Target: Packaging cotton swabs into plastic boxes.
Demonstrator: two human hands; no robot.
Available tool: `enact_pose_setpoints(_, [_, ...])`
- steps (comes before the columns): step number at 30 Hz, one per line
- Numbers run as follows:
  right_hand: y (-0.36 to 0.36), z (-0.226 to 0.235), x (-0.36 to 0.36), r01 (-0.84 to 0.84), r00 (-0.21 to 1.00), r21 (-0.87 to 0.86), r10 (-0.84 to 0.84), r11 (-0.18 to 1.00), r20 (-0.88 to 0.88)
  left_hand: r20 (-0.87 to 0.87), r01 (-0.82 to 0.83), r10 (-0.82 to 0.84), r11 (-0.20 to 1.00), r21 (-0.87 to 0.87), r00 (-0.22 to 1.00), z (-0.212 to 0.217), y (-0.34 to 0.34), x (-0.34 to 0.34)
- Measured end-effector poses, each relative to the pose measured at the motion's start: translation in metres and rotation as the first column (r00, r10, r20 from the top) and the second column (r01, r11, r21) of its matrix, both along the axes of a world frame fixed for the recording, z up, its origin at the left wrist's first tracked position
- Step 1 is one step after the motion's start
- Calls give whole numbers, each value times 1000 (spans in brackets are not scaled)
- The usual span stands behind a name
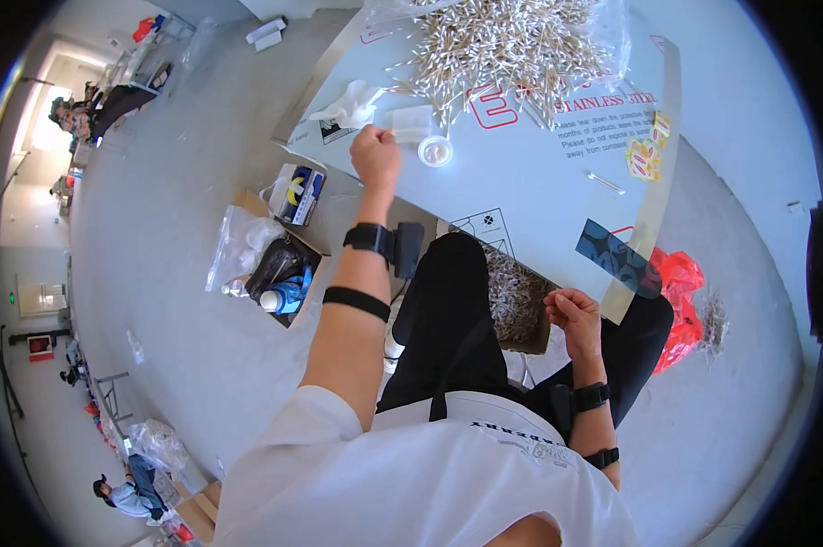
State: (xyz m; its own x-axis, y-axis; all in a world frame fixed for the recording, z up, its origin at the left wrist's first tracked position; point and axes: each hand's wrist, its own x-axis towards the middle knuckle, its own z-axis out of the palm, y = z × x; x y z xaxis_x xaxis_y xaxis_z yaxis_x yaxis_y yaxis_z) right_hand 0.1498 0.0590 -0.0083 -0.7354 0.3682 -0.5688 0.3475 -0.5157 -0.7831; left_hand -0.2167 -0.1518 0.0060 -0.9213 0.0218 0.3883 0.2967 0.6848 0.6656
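Past white shirt [411, 474], seemingly has much of swab heap [512, 50] to go, finished share unclear, left hand [375, 157] fisted, right hand [576, 321] pressing fingertips together, contents unclear.

Heaped swabs [512, 59], worktable [498, 187], co-workers [127, 498] — it's a workshop.

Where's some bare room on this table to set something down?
The widest bare patch is the middle of the table, bordered by the swab pile, round container, lone swab and dark sheet. It's crowded at the far end and near the left hand, where crumpled white material lies.
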Motion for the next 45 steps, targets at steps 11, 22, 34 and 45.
enact_pose_setpoints(11, [3,-6,2,5,1000,-1,-5,1000,17,368,-69,179,954,-293,912,0,12,-11])
enact_pose_setpoints(22, [5,-12,9,20,1000,-6,-20,1000,-3,432,-30,179,943,-331,884,11,18,-5])
enact_pose_setpoints(34, [7,-10,12,64,996,16,-65,998,62,393,13,135,936,-353,910,12,18,-8])
enact_pose_setpoints(45, [3,-8,-1,-31,999,-14,31,999,-23,286,-47,28,997,62,958,-47,-50,-78])
